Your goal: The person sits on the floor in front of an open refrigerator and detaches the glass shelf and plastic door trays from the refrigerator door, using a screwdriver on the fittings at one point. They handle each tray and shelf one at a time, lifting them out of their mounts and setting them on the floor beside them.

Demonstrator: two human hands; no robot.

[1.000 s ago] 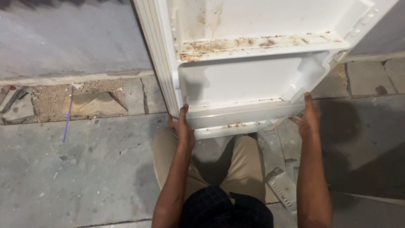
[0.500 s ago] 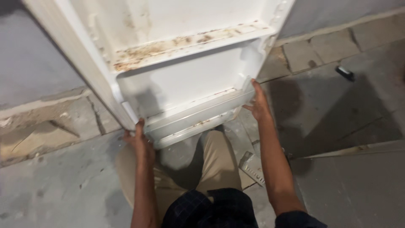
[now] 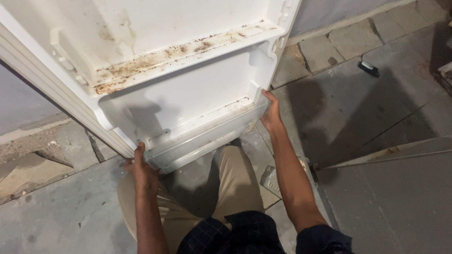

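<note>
A white refrigerator door leans over my knees, its inner side facing me, with brown rust-like grime along a shelf ledge. My left hand grips the door's lower left corner, beside a clear plastic bottom rail. My right hand grips the lower right corner of the same door, fingers curled around its edge. I am crouched, my tan trousers showing between my arms.
Grey concrete floor lies all around, with broken paving slabs at the back. A small dark object lies on the floor at right. A flat grey panel with a rusty edge lies at lower right. A light wall stands behind at left.
The view has swung so the door now sits further left and larger in frame. Both hands keep their hold on the door's bottom corners.
</note>
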